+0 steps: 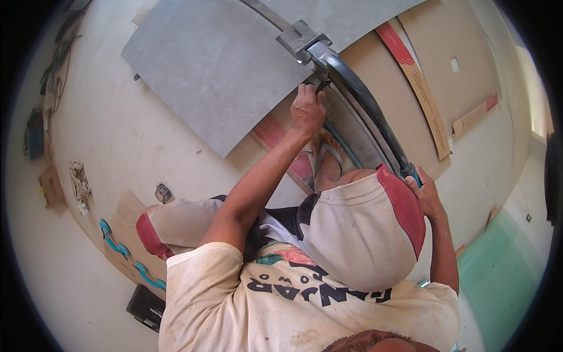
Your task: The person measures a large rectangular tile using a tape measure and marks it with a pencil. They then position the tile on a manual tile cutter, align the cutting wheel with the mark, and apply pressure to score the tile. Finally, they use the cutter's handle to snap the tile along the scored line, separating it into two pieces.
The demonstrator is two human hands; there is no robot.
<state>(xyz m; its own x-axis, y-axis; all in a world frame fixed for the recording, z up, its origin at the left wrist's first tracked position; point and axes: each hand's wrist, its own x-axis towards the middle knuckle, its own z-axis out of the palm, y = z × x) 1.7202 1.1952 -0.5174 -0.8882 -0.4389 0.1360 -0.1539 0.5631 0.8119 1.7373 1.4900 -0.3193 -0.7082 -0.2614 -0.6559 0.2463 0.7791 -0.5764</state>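
Two hands on a manual tile cutter
Left hand (308,111) presses fingers together at the cutter (352,88) head, far centre over the grey tile (217,64); right hand (425,196) clamps the lever's end, nearer right.

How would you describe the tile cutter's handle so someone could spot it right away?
Find the big grey tile lying on the floor. A dark curved bar runs from its edge toward the right hand, which grips the end. It is the only long black arched piece there.
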